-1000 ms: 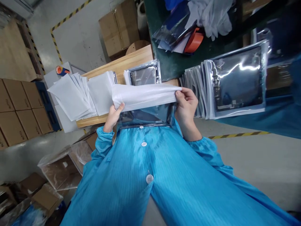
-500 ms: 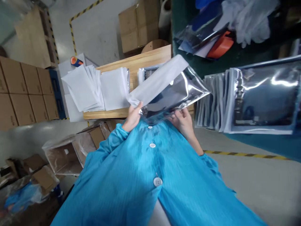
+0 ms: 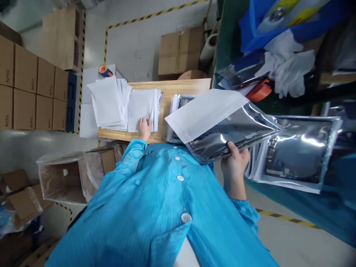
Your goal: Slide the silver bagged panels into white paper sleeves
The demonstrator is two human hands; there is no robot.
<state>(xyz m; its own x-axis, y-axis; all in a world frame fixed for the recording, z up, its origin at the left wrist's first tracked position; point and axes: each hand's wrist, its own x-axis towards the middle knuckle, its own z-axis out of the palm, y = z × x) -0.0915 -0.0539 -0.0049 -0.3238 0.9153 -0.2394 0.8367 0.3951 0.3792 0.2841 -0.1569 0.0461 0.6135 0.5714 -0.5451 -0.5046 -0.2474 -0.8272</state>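
Note:
My right hand (image 3: 235,159) grips the lower edge of a shiny clear bag (image 3: 236,129) with a dark flat item inside and a white flap (image 3: 208,111) folded across its left part. My left hand (image 3: 145,128) rests on the middle stack of white sheets (image 3: 140,104), fingers bent at its right edge; what they pinch, if anything, is too small to tell. Left of it lies a fanned pile of white sheets (image 3: 107,102). Partly under the flap, a bagged item (image 3: 185,99) lies on the wooden board (image 3: 169,87).
At right, a row of filled clear bags (image 3: 299,152) lies near a blue bin (image 3: 247,31), white gloves (image 3: 289,63) and an orange tape dispenser (image 3: 260,91). Cartons (image 3: 25,70) stand far left; an open plastic-lined box (image 3: 62,178) sits lower left.
My left hand has let go of the bag and moved left onto the middle stack. My right hand has carried the bag right and down. The view has shifted.

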